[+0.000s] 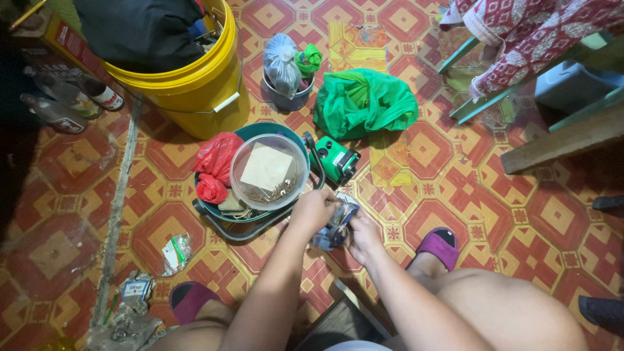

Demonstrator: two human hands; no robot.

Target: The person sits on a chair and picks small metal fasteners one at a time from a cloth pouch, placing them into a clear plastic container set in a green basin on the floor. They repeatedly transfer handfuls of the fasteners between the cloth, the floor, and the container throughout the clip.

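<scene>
Head view: both hands meet low in the centre of the frame, over the patterned floor.
Bundle: a crumpled blue-and-clear plastic bag [335, 225] sits between the two hands, just below the green tool.
Left hand [314, 209]: fingers curled over the bag's upper left side, gripping it.
Right hand [361, 238]: fingers closed on the bag's lower right side, gripping it too.
Just beside: a green power tool [338, 161] with a black cord lies above the hands.
Left of centre: a teal basin [250, 221] holds a clear round tub [269, 171] of small metal bits and a red bag [215, 166].
Further up: a green bag [364, 104], and a yellow bucket [195, 84] at upper left.
Bottom edge: purple slippers [437, 246].
</scene>
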